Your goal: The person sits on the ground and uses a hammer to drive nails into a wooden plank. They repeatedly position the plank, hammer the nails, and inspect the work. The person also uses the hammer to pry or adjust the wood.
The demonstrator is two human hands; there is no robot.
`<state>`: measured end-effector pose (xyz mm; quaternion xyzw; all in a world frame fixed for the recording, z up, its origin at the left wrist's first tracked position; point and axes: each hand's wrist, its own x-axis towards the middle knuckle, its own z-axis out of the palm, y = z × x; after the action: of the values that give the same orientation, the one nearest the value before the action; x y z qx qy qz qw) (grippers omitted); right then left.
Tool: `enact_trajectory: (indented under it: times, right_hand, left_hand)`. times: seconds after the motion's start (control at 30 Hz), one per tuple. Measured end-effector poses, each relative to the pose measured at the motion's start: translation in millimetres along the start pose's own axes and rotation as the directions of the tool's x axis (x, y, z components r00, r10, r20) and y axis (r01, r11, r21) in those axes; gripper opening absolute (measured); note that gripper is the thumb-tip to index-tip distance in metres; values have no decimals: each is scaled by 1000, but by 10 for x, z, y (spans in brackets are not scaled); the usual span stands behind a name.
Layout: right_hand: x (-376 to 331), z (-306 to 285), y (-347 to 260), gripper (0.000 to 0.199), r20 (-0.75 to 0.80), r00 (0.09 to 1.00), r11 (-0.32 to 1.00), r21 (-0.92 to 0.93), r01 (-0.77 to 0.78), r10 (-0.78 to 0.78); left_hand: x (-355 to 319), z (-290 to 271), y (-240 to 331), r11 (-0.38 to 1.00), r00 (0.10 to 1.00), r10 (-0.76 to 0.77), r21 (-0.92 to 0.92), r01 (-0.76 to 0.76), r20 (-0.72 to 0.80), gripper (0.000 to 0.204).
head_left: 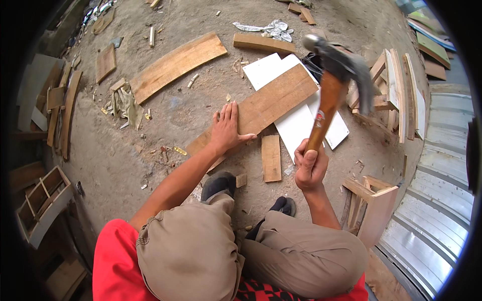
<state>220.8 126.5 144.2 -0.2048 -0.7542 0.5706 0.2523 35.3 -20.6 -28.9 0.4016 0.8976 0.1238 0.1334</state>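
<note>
In my right hand (311, 168) is a claw hammer (329, 95), gripped low on its wooden handle and held upright, with its metal head raised. My left hand (230, 128) lies with spread fingers on a long wooden board (278, 98), pressing near its middle. The board slants from near my shoe up to the right. Its far part rests over white panels (288, 128) on the ground. A short wooden block (271, 158) lies just on the near side of the board, between my two hands.
Another plank (178, 65) lies beyond my left hand, with a wood piece (263, 43) to its right. Wooden frames (389, 95) stand at the right, near a corrugated metal sheet (432, 185). A small wooden frame (369, 205) is by my right knee. Wood scraps (63, 110) lean at the left.
</note>
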Motion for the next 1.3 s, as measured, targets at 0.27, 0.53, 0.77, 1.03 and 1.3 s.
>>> enact_trajectory:
  times: [0.27,0.53,0.77,1.03,1.3]
  right_hand:
    - [-571,294,1257,54,106,918,816,-505,-282,382]
    - [-160,22,502,45,-95,969,971,104,-217,227]
    - [-259,242,880,48,-20,998,976,-210,-55,52]
    - [-241,153,658,50,61,956,899,-363,-246,287]
    - [-229,266,846,46,41,999,963,-270,-17,29]
  left_hand:
    - [56,-37,61,999,999,19,-32,-20,-32,138]
    - [28,39,-7,1000,1000,8,-3,-8,-18,137]
    - [67,-54,79,999,1000,17,-42,-17,-9,138]
    - [18,26,-2,1000,1000,-13,-12,13,-21,140]
    - [40,-50,72,1000,1000,4,4,-4,1,140]
